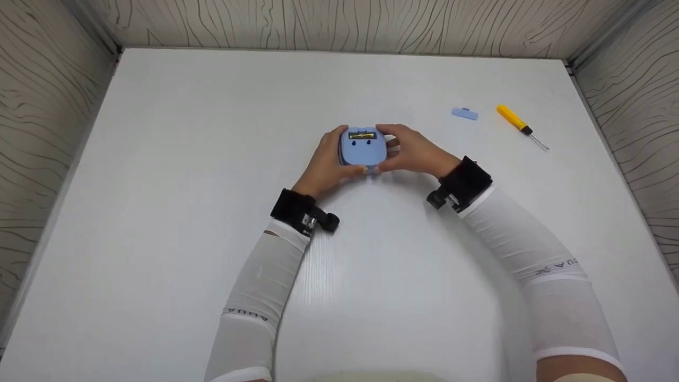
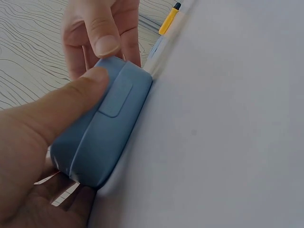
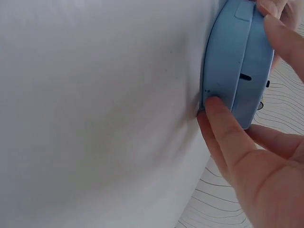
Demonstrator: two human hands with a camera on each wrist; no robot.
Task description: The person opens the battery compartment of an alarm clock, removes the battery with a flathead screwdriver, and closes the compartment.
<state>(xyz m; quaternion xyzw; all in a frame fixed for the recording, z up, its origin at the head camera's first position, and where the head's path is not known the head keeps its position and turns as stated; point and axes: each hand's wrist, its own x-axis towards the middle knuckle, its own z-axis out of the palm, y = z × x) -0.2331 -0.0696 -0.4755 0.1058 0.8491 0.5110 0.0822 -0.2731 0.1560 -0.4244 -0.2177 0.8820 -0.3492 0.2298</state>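
Observation:
A rounded blue case [image 1: 364,153] is held between both hands, with a battery [image 1: 362,136] in an uncovered slot near its far edge and two dark spots below. The left hand [image 1: 331,162] grips the left side, its thumb on the near edge. On the right side, the right hand [image 1: 411,150] holds the case with thumb at the near edge and index finger at the far corner. In the left wrist view the case [image 2: 111,114] shows a seam and a rectangular tab. The right wrist view shows a dark slot in the side of the case [image 3: 232,61].
A small blue cover piece [image 1: 465,113] lies on the white table [image 1: 185,159] to the right of the case. Beside it is a screwdriver with a yellow handle [image 1: 512,118], its tip toward the lower right. Wood-patterned panels [image 1: 339,26] stand around the table.

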